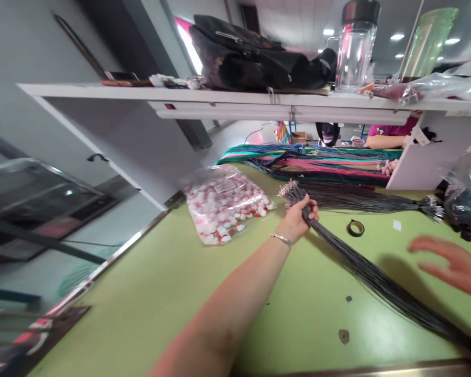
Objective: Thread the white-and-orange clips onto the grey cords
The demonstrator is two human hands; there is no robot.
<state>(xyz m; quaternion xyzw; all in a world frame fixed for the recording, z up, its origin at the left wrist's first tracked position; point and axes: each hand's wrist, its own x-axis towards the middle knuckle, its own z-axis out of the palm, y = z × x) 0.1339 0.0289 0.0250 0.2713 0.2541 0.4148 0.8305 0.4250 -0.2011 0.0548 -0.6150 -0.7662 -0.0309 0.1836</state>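
My left hand is stretched forward and closed around a long bundle of thin dark wires near its metal-tipped end. The bundle trails back across the green table toward the lower right. My right hand hovers above the table at the right edge, fingers stretched out and apart, holding nothing, slightly blurred. A second dark wire bundle lies just beyond the held one.
A clear bag of red and white small parts lies left of my left hand. A tape roll sits on the table. Coloured wire bundles lie further back. Another person's arm rests beyond them. A shelf carries a black bag and a jar.
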